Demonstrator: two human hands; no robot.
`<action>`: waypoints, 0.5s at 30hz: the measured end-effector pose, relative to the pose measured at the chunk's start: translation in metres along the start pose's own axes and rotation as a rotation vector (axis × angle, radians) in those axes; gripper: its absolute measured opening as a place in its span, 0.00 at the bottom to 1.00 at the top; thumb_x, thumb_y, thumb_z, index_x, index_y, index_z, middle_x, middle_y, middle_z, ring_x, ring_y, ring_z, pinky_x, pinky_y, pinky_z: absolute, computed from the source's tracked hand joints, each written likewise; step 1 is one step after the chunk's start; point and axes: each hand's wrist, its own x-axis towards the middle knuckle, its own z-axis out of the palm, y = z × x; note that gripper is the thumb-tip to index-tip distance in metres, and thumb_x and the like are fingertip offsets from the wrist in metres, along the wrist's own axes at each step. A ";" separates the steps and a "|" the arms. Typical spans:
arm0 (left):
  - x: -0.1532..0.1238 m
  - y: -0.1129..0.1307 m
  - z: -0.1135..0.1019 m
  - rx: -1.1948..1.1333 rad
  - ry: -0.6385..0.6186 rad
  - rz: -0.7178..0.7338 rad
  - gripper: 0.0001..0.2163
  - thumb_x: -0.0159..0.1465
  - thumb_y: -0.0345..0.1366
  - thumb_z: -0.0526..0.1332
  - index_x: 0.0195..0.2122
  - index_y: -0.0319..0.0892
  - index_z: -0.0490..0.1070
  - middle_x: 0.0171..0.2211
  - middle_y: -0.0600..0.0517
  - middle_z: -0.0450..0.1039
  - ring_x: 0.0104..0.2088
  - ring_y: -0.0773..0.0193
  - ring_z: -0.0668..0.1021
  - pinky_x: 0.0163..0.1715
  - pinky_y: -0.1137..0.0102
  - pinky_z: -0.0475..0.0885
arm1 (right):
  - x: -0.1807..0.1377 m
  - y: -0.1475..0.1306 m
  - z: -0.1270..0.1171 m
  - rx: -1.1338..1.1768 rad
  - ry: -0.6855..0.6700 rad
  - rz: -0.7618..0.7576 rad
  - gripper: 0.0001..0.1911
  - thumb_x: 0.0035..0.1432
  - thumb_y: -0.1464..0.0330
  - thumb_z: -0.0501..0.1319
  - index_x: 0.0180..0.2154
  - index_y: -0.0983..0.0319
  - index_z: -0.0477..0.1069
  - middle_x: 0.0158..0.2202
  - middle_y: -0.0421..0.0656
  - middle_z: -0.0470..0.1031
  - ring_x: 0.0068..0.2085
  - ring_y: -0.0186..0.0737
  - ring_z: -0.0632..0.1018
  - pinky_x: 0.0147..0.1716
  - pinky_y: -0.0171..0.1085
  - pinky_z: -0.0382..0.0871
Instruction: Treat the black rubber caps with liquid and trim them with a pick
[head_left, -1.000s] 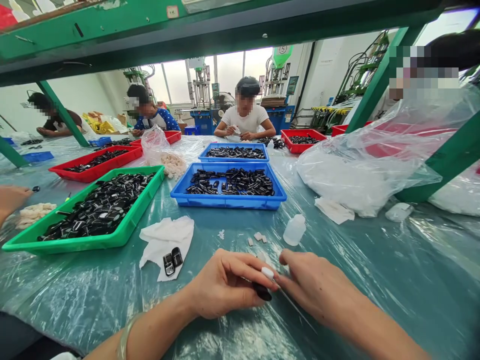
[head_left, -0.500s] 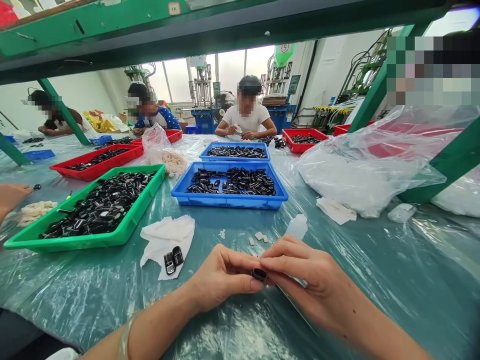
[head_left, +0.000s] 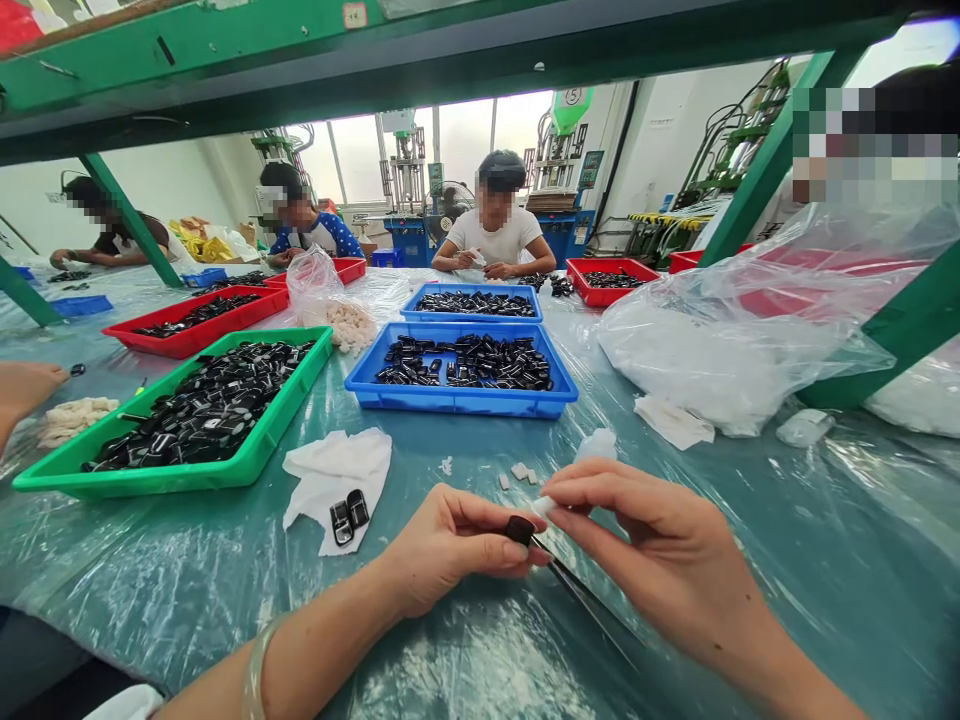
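Observation:
My left hand (head_left: 461, 540) pinches a small, glossy black plastic part (head_left: 519, 530) between thumb and fingers. Just to its right, my right hand (head_left: 637, 530) is closed on a small white piece (head_left: 543, 505), held close to the black part. Metal tweezers (head_left: 589, 600) stretch diagonally below the hands; whether any finger touches them I cannot tell. Beyond my fingers lie several small white blocks (head_left: 521, 472) and a translucent bottle (head_left: 598, 445), partly covered by my right hand. Two black parts (head_left: 349, 517) rest on a white cloth (head_left: 337, 465) left of my left hand.
Ahead stand a blue tray (head_left: 461, 400) and a green tray (head_left: 247, 470), both holding many black parts. A large clear plastic bag (head_left: 712, 350) lies at right beside a green post (head_left: 885, 330). A co-worker's hand (head_left: 30, 390) shows at the left edge. Others sit opposite.
My right hand has drawn slightly away to the right, showing the white piece in its fingers. My left hand has turned the black part. More of the tweezers shows.

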 end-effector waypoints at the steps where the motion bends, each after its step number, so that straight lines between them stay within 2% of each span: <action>1: 0.000 0.001 0.001 0.010 -0.003 -0.009 0.14 0.48 0.32 0.67 0.37 0.36 0.77 0.33 0.43 0.78 0.38 0.56 0.78 0.41 0.66 0.72 | -0.001 -0.001 0.000 0.020 0.016 0.001 0.05 0.52 0.75 0.61 0.29 0.60 0.72 0.29 0.38 0.75 0.29 0.31 0.75 0.27 0.28 0.68; 7: -0.001 0.002 0.003 0.045 -0.020 -0.018 0.11 0.48 0.32 0.67 0.33 0.36 0.78 0.31 0.45 0.78 0.36 0.59 0.78 0.37 0.70 0.72 | -0.003 0.000 0.004 0.038 -0.078 -0.028 0.06 0.52 0.77 0.60 0.30 0.60 0.73 0.30 0.39 0.75 0.31 0.31 0.76 0.30 0.28 0.70; 15: -0.001 0.003 0.002 0.065 -0.042 -0.009 0.11 0.47 0.35 0.68 0.30 0.35 0.78 0.26 0.49 0.75 0.29 0.66 0.75 0.36 0.70 0.69 | -0.003 0.000 0.006 -0.034 -0.161 -0.118 0.09 0.54 0.78 0.57 0.31 0.61 0.73 0.31 0.42 0.74 0.29 0.32 0.75 0.27 0.30 0.69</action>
